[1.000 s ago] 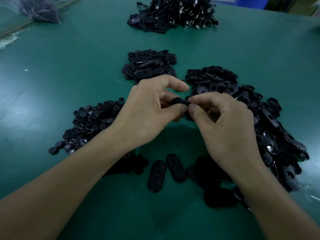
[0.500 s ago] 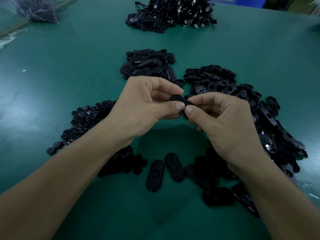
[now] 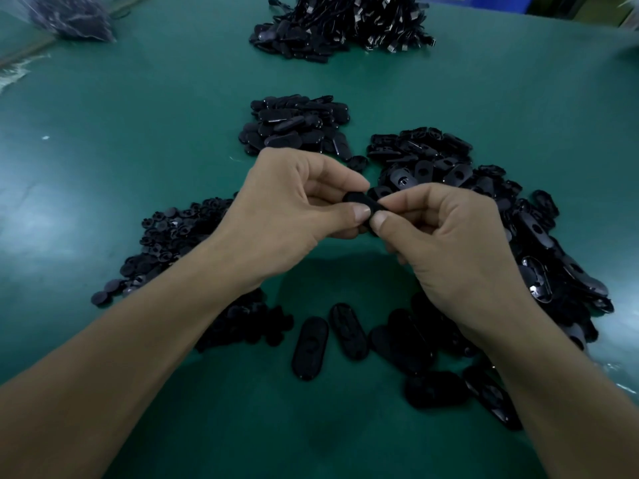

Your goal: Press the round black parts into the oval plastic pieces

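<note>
My left hand (image 3: 287,219) and my right hand (image 3: 449,243) meet above the green table and pinch one black oval plastic piece (image 3: 359,201) between thumbs and forefingers. Whether a round part sits in it is hidden by my fingers. A heap of round black parts (image 3: 173,243) lies to the left, partly under my left forearm. Oval pieces with holes form a long pile (image 3: 501,216) on the right. Several loose ovals (image 3: 309,347) lie on the table below my hands.
A stack of oval pieces (image 3: 297,127) sits just beyond my hands. Farther back lies a heap of black corded parts (image 3: 342,25). A plastic bag of dark parts (image 3: 72,15) is at the far left corner. The table surface (image 3: 103,133) is green.
Both hands stay together on the oval piece; they have shifted slightly and my thumbs have closed nearer to each other on it.
</note>
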